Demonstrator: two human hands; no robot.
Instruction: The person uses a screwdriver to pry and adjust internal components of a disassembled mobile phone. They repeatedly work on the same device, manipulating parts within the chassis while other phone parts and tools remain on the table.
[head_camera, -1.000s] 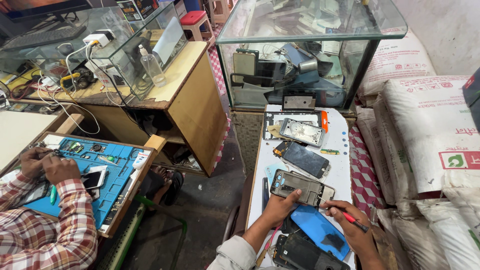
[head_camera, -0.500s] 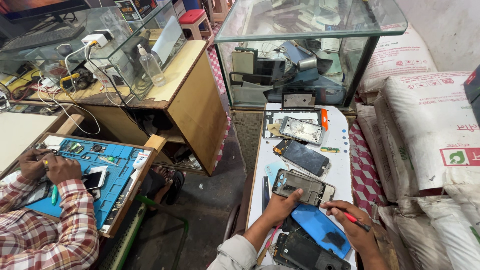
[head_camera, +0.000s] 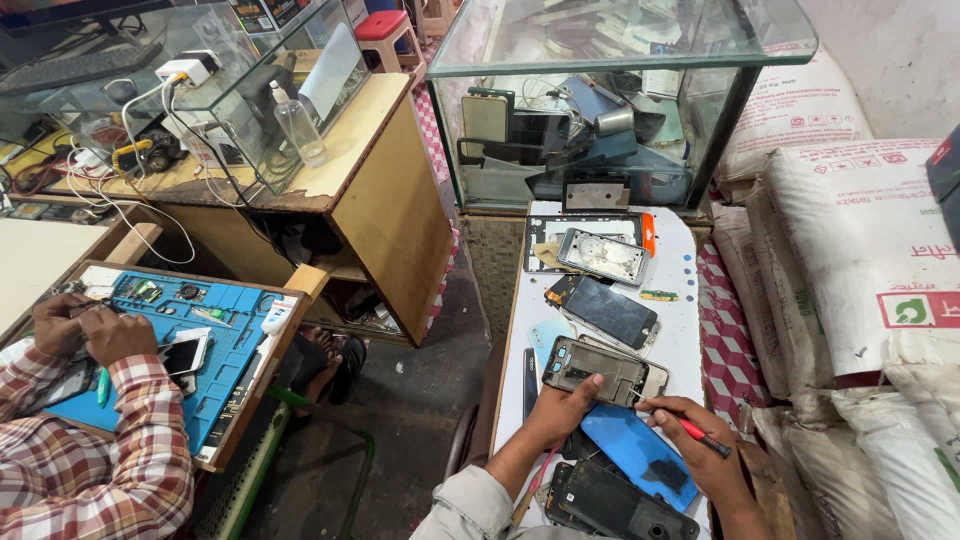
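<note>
On the white work surface (head_camera: 680, 290), my left hand (head_camera: 563, 408) presses on the near edge of an opened phone body (head_camera: 598, 368) with its insides showing. My right hand (head_camera: 700, 448) grips a red-handled screwdriver (head_camera: 697, 431), tip aimed left toward that phone. Below my hands lie a blue phone back cover (head_camera: 635, 452) and a black phone frame (head_camera: 610, 502). Farther up the surface rest a dark phone screen (head_camera: 605, 310) and a silver phone frame (head_camera: 603, 256).
A glass display case (head_camera: 600, 110) holding phone parts stands at the surface's far end. White sacks (head_camera: 850, 240) are stacked at right. At left, another person in a checked shirt (head_camera: 90, 460) works over a blue repair mat (head_camera: 200, 340). A wooden counter (head_camera: 380, 190) stands between.
My hands stay on the opened phone and screwdriver with barely any shift. The person at left has moved their hands slightly over the blue mat.
</note>
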